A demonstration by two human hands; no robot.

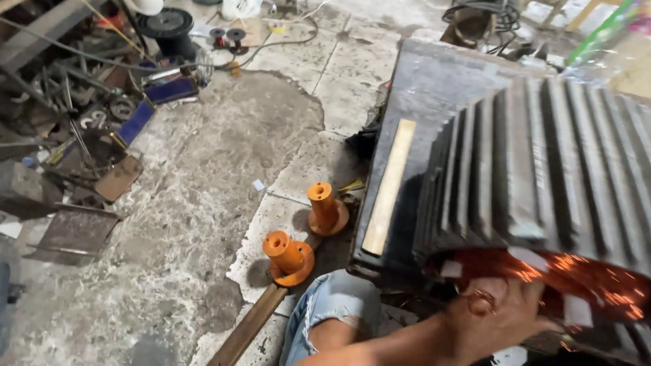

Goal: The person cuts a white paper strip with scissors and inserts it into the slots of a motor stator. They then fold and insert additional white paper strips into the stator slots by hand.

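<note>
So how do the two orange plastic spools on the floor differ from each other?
The nearer orange plastic spool leans left, showing its hollow top; the farther orange plastic spool stands closer to upright. The nearer sits beside a wooden strip, the farther close to the dark finned motor housing. Both share flanged bases and colour.

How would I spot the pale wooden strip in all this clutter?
Find the big black finned motor housing on the right. On its flat black ledge, left of the fins, lies the wooden strip, running lengthwise toward the viewer. It is the only light tan, straight piece on that dark metal.
</note>
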